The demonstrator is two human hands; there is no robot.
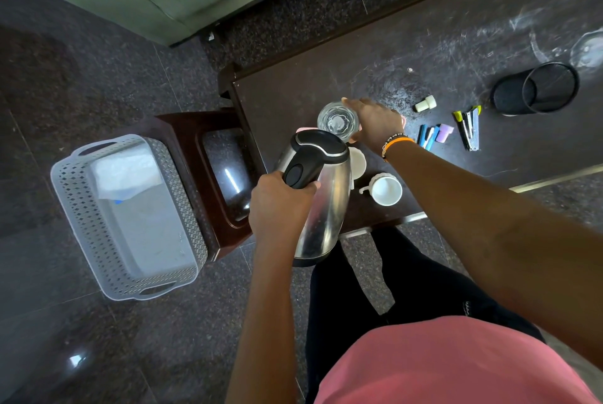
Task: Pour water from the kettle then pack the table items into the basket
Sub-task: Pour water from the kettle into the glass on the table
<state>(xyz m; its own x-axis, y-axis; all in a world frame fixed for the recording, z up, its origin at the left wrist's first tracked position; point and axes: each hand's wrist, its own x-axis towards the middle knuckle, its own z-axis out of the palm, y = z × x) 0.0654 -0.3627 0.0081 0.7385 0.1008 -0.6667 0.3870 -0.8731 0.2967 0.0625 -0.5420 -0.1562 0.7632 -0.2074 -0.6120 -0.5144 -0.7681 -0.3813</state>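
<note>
My left hand (pixel 280 204) grips the black handle of a steel kettle (pixel 326 204), which is tilted with its spout toward a clear glass (pixel 337 121) on the dark table (pixel 440 54). My right hand (pixel 375 123) holds the glass from its right side. Water shows inside the glass. A white cup (pixel 386 189) stands near the table's front edge, and a second white cup (pixel 357 163) is partly hidden behind the kettle. A grey perforated basket (pixel 127 217) sits to the left on a brown stool (pixel 212 155), with a white item inside it.
On the table's right lie several markers (pixel 429 137), a lilac eraser (pixel 445 133), a stapler (pixel 470 127), a small white cap (pixel 425 104) and a black mesh pen holder (pixel 538 88) on its side. Another glass (pixel 590 49) stands at the far right edge.
</note>
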